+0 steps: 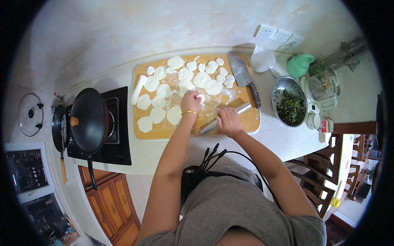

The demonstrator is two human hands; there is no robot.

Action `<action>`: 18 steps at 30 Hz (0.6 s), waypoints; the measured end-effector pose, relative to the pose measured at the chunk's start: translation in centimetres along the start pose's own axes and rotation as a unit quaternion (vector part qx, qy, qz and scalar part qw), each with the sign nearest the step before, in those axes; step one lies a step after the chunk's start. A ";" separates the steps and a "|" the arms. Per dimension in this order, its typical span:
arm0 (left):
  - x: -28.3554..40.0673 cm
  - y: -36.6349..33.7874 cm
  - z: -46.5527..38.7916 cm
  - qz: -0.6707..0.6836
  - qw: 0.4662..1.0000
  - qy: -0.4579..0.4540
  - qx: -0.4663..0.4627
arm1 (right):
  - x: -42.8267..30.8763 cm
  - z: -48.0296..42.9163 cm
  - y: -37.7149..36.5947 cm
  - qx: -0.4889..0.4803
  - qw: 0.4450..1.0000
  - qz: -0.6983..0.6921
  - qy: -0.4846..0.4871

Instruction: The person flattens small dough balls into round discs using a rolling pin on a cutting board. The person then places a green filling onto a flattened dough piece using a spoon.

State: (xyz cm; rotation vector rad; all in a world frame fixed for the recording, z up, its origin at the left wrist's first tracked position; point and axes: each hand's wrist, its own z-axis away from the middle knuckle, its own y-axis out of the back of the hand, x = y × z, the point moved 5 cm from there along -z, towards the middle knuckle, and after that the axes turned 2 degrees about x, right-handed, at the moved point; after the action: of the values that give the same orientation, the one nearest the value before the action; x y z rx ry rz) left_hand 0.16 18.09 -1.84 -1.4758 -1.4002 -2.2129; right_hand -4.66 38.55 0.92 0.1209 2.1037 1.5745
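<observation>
My left hand (190, 102) pinches a small piece of dough (200, 97) above the middle of a floured cutting board (257, 119). My right hand (229, 121) rests on a metal rolling pin (244, 107) lying aslant at the board's near right. Flat round dough wrappers (158, 115) cover the board's left and middle, and several small dough pieces (222, 71) sit at its upper right. A roll of dough (139, 89) lies along the left edge. At the upper right of the board is a cleaver (240, 70) with a dark handle.
Right of the board stand a metal colander (278, 86) of chopped greens (290, 106), a plastic bag (261, 60), a green watering can (299, 65) and glass jars (321, 86). On the left, a black wok lid or pan (87, 123) stands over the stove (123, 147), its handle projecting past the counter edge.
</observation>
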 end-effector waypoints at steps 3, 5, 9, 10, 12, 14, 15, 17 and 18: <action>-0.5 0.4 2.9 -0.041 0.999 0.014 -0.027 | 0.2 0.4 0.9 -0.004 0.999 0.042 -0.024; 0.0 -0.1 5.3 -0.076 0.995 0.005 -0.061 | -0.5 0.3 0.5 -0.006 0.996 0.074 -0.042; 1.0 -0.7 6.1 -0.183 0.972 -0.100 -0.110 | 0.1 -5.1 0.3 -0.061 0.987 0.107 -0.106; 1.7 -0.6 5.7 -0.190 0.968 -0.111 -0.121 | 0.5 -5.8 0.1 -0.022 0.986 0.132 -0.095; 1.4 -0.6 4.8 -0.176 0.962 -0.128 -0.164 | 0.2 -5.2 -0.7 0.011 0.988 0.138 -0.072; -0.4 -0.1 4.7 -0.104 0.979 -0.105 -0.138 | 0.1 -2.7 -1.1 -0.001 0.992 0.110 -0.054; -1.1 0.1 4.9 -0.067 0.986 -0.088 -0.123 | -0.1 -1.0 -1.0 -0.021 0.993 0.098 -0.055; -1.5 0.6 6.4 -0.059 0.995 -0.038 -0.067 | -0.3 2.2 -0.2 -0.065 0.993 0.073 -0.061; -1.0 0.6 7.5 -0.073 0.995 -0.008 -0.070 | -0.3 2.1 0.2 -0.060 0.993 0.075 -0.064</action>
State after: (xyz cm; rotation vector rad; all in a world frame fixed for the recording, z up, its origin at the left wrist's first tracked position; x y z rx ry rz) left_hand 5.93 23.01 -1.55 -1.4801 -1.4264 -2.4380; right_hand -3.49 40.37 0.80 0.3365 1.9355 1.7281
